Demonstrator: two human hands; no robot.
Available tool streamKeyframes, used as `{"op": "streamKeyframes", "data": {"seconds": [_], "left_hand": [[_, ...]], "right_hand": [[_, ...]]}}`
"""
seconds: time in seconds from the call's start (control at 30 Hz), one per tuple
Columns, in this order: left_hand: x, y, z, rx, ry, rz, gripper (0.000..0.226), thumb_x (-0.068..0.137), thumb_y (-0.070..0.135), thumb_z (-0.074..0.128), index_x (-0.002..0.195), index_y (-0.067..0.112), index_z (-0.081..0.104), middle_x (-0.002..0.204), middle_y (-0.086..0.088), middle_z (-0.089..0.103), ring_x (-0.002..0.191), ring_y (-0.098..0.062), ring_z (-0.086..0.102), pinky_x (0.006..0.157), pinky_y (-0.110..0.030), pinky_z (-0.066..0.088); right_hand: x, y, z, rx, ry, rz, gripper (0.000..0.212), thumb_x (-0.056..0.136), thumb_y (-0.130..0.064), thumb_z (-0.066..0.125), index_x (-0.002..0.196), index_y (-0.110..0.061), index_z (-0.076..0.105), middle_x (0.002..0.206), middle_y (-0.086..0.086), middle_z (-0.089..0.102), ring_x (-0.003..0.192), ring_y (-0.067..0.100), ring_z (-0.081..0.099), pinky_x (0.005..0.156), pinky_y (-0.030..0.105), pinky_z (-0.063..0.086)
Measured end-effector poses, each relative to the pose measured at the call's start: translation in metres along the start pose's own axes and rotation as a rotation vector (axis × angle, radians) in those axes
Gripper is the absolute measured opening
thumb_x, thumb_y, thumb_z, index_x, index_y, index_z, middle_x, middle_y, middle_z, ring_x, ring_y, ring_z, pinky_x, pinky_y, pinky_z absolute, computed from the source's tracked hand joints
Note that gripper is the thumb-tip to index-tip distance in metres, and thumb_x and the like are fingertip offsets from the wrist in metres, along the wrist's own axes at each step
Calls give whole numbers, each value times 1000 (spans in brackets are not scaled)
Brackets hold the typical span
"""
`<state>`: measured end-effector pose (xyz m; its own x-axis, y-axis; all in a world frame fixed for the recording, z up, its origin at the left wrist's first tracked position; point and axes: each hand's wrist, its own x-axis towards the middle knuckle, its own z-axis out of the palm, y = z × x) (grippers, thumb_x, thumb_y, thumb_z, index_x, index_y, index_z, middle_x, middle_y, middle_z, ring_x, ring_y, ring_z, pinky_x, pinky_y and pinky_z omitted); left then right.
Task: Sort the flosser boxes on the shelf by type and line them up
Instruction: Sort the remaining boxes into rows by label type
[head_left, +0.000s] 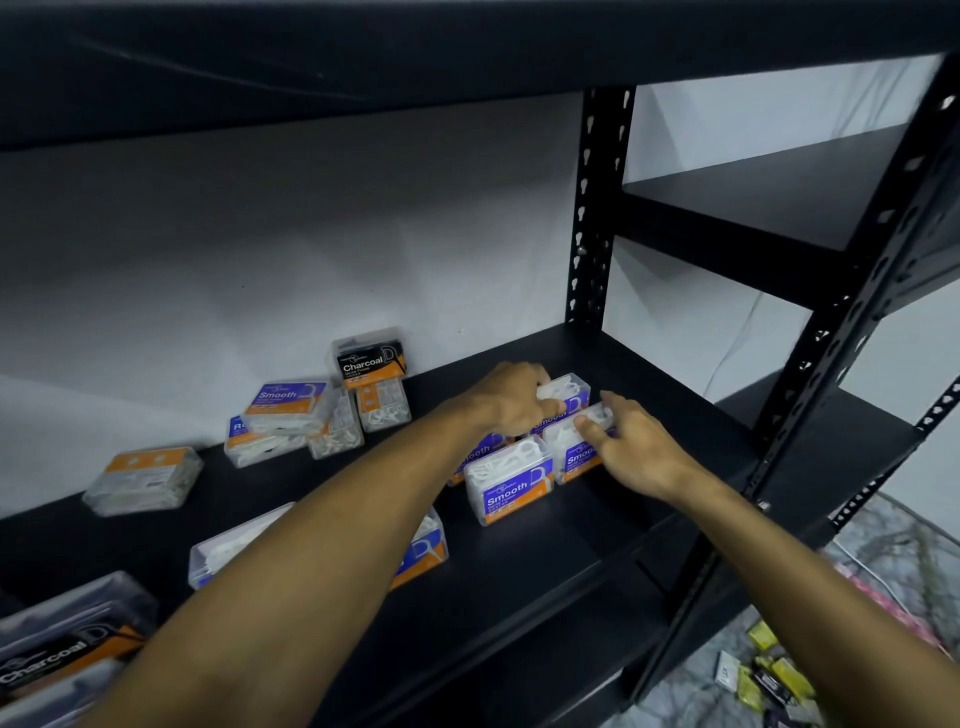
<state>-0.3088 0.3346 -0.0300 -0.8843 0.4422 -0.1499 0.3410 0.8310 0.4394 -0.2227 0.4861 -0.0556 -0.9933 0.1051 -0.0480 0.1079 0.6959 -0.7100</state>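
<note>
At the centre right of the frame, on the matte black metal shelf (519, 582), we see a tight cluster of clear plastic Smooth boxes (511, 480) with purple and orange labels, white flossers showing through their walls. Our left hand (511, 402) curls over the rear box (569, 392) and grips its top edge. Our right hand (631, 444) pinches the box at the cluster's right (579, 449) with thumb and fingers.

Left of centre, against the pale wall, a loose pile (306, 421) holds a tilted Smooth box, others beneath it, and an upright black-labelled Charcoal box (370, 358). Further left one box (143, 478) lies flat alone. Our left forearm crosses over another box (322, 545), hiding most of it. A blurred Charcoal box (62, 639) fills the lower left corner. A perforated black upright (592, 208) rises behind the cluster.
</note>
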Motion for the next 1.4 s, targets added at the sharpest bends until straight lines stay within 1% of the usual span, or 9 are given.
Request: {"op": "streamKeyframes", "data": {"seconds": [0.3, 0.47, 0.57, 0.67, 0.83, 1.0, 1.17, 1.3, 1.4], "left_hand": [[-1, 0, -1, 31, -9, 9, 45, 94, 41, 58, 131, 17, 53, 123, -7, 62, 102, -21, 63, 88, -37, 53], [-5, -6, -7, -52, 58, -30, 54, 96, 49, 51, 139, 16, 47, 125, -6, 63, 108, -20, 62, 91, -34, 49], [-16, -15, -20, -98, 162, -6, 50, 97, 51, 48, 131, 15, 55, 129, -5, 62, 113, -20, 59, 92, -32, 45], [-36, -36, -37, -104, 293, -3, 42, 97, 48, 48, 121, 16, 62, 118, -1, 67, 107, -17, 60, 90, -31, 47], [-59, -102, -71, 214, 540, -106, 42, 96, 37, 51, 130, 12, 53, 127, -9, 57, 117, -25, 49, 92, -38, 45], [-52, -148, -91, 455, 414, -193, 57, 95, 27, 54, 144, 5, 34, 147, -19, 37, 135, -32, 32, 105, -47, 36], [-34, -148, -92, 686, 376, -187, 46, 90, 25, 58, 130, 4, 49, 136, -20, 45, 126, -34, 39, 98, -46, 39], [-34, -150, -95, 635, 385, -194, 43, 90, 30, 58, 124, 5, 54, 135, -20, 43, 124, -33, 37, 97, -45, 38], [-53, -155, -104, 439, 467, -172, 49, 92, 36, 56, 132, 8, 49, 138, -16, 41, 127, -31, 34, 96, -43, 39]], "right_hand": [[1, 1, 0, 13, -10, 15, 65, 95, -40, 47, 149, -13, 22, 150, 10, 33, 128, 24, 46, 100, 34, 42], [3, -3, -3, 7, 4, 26, 67, 95, -42, 48, 149, -13, 21, 150, 11, 31, 130, 25, 43, 101, 36, 41], [9, -14, -3, -39, 46, 6, 69, 94, -46, 46, 149, -14, 20, 151, 13, 28, 136, 27, 34, 106, 39, 35], [17, -36, -1, -113, 135, -82, 65, 94, -46, 47, 147, -16, 24, 149, 13, 28, 137, 29, 29, 107, 42, 33], [35, -86, 21, -120, 106, -229, 60, 93, -43, 51, 145, -21, 29, 148, 11, 32, 136, 30, 31, 109, 45, 32], [40, -118, 51, -203, -6, -313, 60, 92, -40, 52, 144, -20, 30, 139, 8, 46, 130, 27, 40, 107, 42, 36], [43, -126, 66, -311, -74, -350, 59, 93, -43, 50, 144, -20, 30, 133, 6, 53, 125, 26, 48, 106, 41, 37], [47, -130, 69, -351, -127, -348, 55, 93, -43, 50, 142, -21, 35, 133, 5, 55, 123, 25, 50, 103, 40, 40], [55, -138, 75, -364, -195, -346, 50, 93, -41, 50, 138, -21, 41, 132, 8, 53, 120, 26, 51, 98, 40, 44]]}}
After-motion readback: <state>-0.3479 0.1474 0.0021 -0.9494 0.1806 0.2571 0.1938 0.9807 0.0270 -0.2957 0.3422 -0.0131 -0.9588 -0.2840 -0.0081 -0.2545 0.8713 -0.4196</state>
